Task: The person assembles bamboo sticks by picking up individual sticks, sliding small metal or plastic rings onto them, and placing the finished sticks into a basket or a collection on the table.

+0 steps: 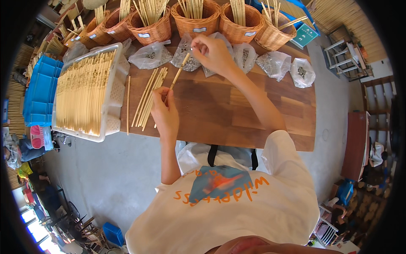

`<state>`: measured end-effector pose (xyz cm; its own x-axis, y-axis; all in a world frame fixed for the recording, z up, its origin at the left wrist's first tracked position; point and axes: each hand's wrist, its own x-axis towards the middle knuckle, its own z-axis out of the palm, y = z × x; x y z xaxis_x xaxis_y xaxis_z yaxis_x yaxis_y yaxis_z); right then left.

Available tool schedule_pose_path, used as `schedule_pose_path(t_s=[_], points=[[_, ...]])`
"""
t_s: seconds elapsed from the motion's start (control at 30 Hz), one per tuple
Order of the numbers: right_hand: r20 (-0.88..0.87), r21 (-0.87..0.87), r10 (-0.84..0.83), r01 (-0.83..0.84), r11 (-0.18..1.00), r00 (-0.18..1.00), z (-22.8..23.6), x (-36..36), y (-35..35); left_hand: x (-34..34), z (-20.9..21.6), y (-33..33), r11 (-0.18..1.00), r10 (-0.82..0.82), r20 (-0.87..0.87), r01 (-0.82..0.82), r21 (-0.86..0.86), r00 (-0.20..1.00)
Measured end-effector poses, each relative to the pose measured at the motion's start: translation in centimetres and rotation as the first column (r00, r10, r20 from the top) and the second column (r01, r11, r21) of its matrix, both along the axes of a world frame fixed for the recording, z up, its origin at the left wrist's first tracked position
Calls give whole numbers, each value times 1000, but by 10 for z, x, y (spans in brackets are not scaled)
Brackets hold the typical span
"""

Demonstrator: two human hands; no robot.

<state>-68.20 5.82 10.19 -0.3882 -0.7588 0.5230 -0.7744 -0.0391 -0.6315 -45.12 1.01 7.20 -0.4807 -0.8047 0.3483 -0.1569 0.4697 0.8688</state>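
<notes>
My left hand is closed around a thin bamboo stick, which slants up and away to the right over the table. My right hand is just beyond the stick's far end, thumb and fingers pinched together. A tiny pale or shiny spot shows at those fingertips, too small to name. Several loose bamboo sticks lie beside my left hand, and a single stick lies apart from them. Behind my hands, open plastic bags of small metal pieces stand in a row, one partly hidden by my right hand.
A white plastic crate packed with bamboo sticks stands at the left, next to blue crates. Wicker baskets holding sticks line the back of the wooden table. A green sign stands at the back right.
</notes>
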Motion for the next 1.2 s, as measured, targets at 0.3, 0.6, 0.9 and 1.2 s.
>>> schedule_pose_path(t_s=[0.3,0.6,0.9,1.2], points=[[660,-280,383,-261,924,646,20,13,66,-1,7,12,996,-85,-73,85,3,994],[273,-143,303,-273,951,913,32,49,71,-26,38,22,749,-242,-334,394,532,911],[515,-304,374,-244,921,772,26,53,77,-28,40,18,823,-324,-272,412,391,906],[20,-71,124,-122,990,992,56,35,101,-6,45,16,906,-349,347,408,-112,870]])
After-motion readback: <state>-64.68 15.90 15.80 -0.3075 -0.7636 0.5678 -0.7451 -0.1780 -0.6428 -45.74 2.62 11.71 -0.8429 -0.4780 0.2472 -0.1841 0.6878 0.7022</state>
